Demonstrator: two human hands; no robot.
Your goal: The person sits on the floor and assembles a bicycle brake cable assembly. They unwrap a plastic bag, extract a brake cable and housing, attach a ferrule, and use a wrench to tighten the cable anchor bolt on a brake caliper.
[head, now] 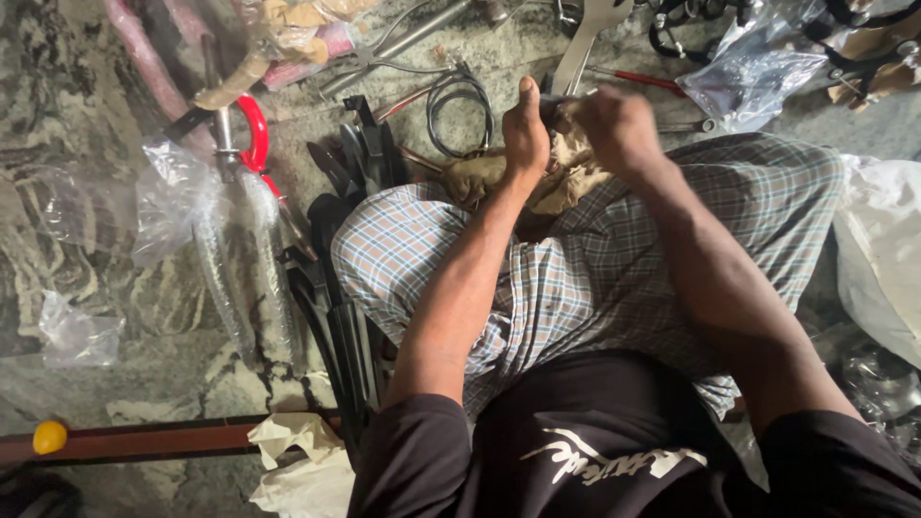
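Note:
I sit on the floor in a checked cloth wrap (595, 259) and a black shirt. My left hand (525, 129) is closed in a fist, thumb up, around a small dark part held over my lap. My right hand (619, 125) is closed on the same dark part (554, 105) from the right. Crumpled tan paper wrapping (556, 177) lies under both hands. What the part is stays hidden between the fingers.
Black plastic bicycle mudguards (336, 288) lie at my left knee. A bicycle fork wrapped in clear plastic (240, 240) with a red piece (257, 134) lies further left. Coiled cable (460, 110), a flat metal wrench (585, 38), plastic bags (748, 67) and a white sack (883, 249) surround me.

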